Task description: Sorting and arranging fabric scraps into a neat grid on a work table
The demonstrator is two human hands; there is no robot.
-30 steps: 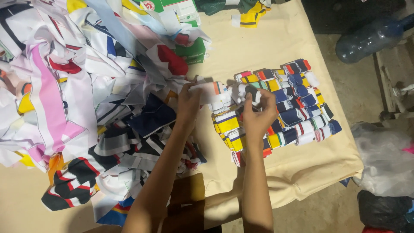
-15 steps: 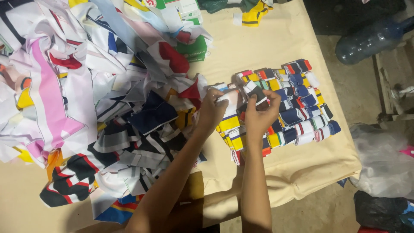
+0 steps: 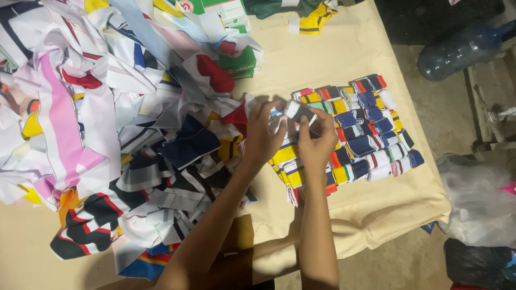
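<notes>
A block of rolled strips [image 3: 355, 129] is already laid at 3 o'clock, one roll [image 3: 294, 110] is clamped by both hands [image 3: 290, 134], while a large loose pile [image 3: 113, 123] remains at 9 o'clock.

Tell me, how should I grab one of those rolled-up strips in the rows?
Probably pinch a roll across its short middle, coming from above. The rolls lie flat, packed side by side on the cloth, so only their tops are free.

blue jug [image 3: 462, 49] cut off, fabric heap [image 3: 107, 118] cropped
</notes>
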